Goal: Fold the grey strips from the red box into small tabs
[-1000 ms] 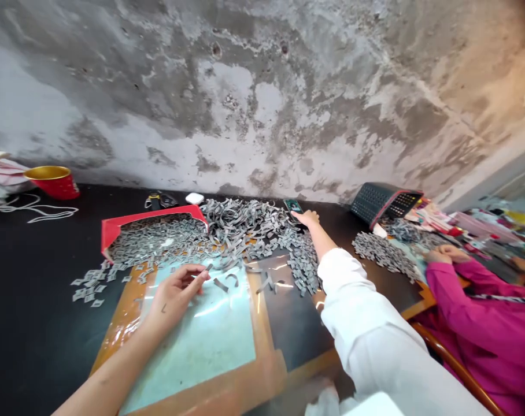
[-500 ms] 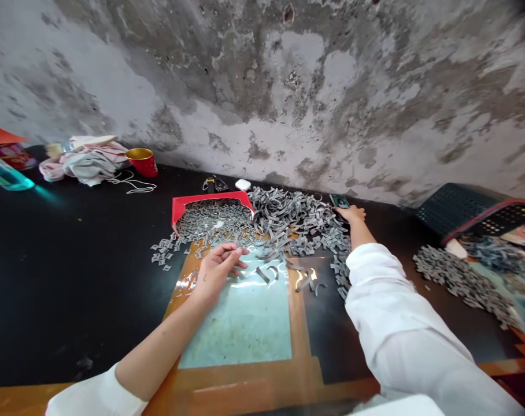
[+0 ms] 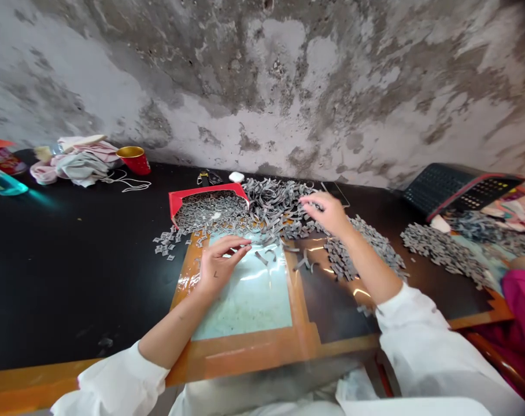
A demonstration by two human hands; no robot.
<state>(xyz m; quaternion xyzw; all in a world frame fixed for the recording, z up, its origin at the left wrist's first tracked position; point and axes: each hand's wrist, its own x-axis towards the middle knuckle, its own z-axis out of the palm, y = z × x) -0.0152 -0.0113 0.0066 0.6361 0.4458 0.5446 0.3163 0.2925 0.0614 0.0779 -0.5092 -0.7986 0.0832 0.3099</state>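
My left hand [image 3: 221, 263] is over the pale green sheet [image 3: 254, 309], thumb and index fingertip brought together. Anything between those fingertips is too small to make out. My right hand [image 3: 329, 215] hovers above the right side of a heap of curved grey strips [image 3: 271, 199], fingers stretched forward and apart, slightly blurred, with nothing visible in them. Small grey clips [image 3: 214, 211] fill and spill from a red-edged box [image 3: 204, 189] beyond my left hand. A few loose strips [image 3: 261, 258] lie on the sheet. Below my right forearm spreads a pile of small grey pieces [image 3: 338, 260].
A phone [image 3: 337, 193] lies behind my right hand. At right are another grey pile [image 3: 444, 254], a tipped black basket [image 3: 440, 188] and a person's magenta clothing [image 3: 522, 300]. A red cup [image 3: 136, 163] and cloths [image 3: 82, 162] stand along the wall at left.
My right hand has come off the phone and moved left and nearer, over the strips. The phone's screen has gone dark. My left hand stays over the sheet, its fingers shifted slightly.
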